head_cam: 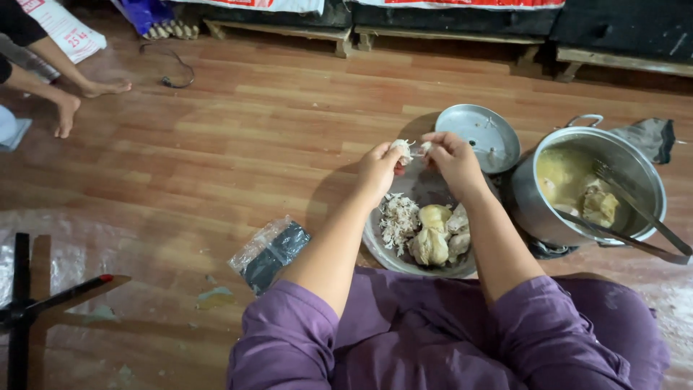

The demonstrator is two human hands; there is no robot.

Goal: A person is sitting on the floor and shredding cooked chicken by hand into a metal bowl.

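My left hand point(379, 167) and my right hand point(451, 155) are raised together over a metal bowl point(377, 242) on the wooden floor. Both pinch one pale piece of cooked chicken point(406, 149), pulling it apart between the fingertips. In the bowl lie a heap of shredded chicken point(398, 220) on the left and a few whole cooked chicken pieces point(436, 235) on the right. My arms come out of rolled purple sleeves.
A large metal pot point(538, 209) of broth, chicken and tongs point(635, 217) stands right of the bowl, its lid point(482, 137) upturned behind. A plastic bag point(268, 253) lies left of my knee. Another person's bare feet point(79, 101) rest far left. Wooden pallets line the back.
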